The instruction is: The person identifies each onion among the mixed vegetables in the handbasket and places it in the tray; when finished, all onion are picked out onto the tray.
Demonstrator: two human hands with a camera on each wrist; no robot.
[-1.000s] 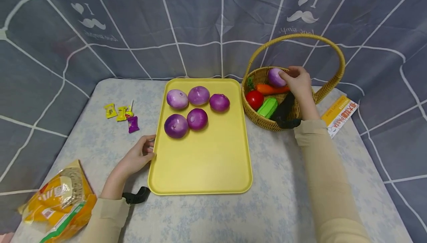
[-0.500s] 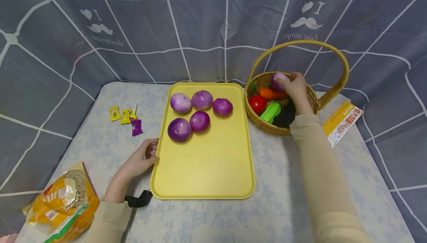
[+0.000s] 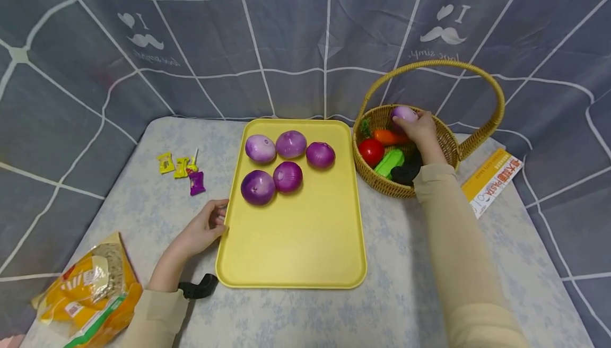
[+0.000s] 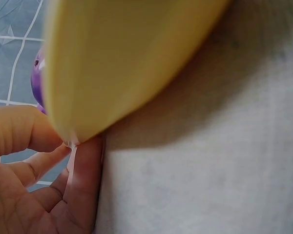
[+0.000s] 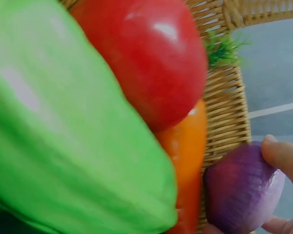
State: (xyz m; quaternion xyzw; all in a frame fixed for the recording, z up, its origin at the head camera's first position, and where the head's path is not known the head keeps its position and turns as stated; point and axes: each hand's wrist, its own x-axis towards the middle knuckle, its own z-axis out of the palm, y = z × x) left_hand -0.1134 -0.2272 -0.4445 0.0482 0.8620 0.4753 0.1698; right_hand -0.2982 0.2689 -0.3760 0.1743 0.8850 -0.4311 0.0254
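Note:
In the head view my right hand [image 3: 423,135] reaches into the back of the wicker basket [image 3: 377,181] and holds a purple onion [image 3: 404,116]. Thumb and fingertips lie on both sides of the onion [image 5: 244,190] in the right wrist view. My left hand [image 3: 200,229] is at the left edge of the yellow tray [image 3: 291,247]. Seen from the left wrist, that hand [image 4: 44,180] pinches the tray's rim [image 4: 71,131] between thumb and fingers. Several purple onions [image 3: 258,187] lie in two rows on the tray's far half.
Beside the held onion, the basket contains a tomato [image 3: 371,151], a carrot [image 3: 389,137] and a light green vegetable [image 3: 389,162]. Its tall handle [image 3: 431,64] arches overhead. A pasta box [image 3: 491,181] lies to the right; wrapped candies [image 3: 196,183] and an orange bag [image 3: 95,289] lie left.
The head view has shifted, so everything appears slightly lower and further right. My right hand keeps its grip on the onion, which stays at the basket's back. The left hand stays at the tray.

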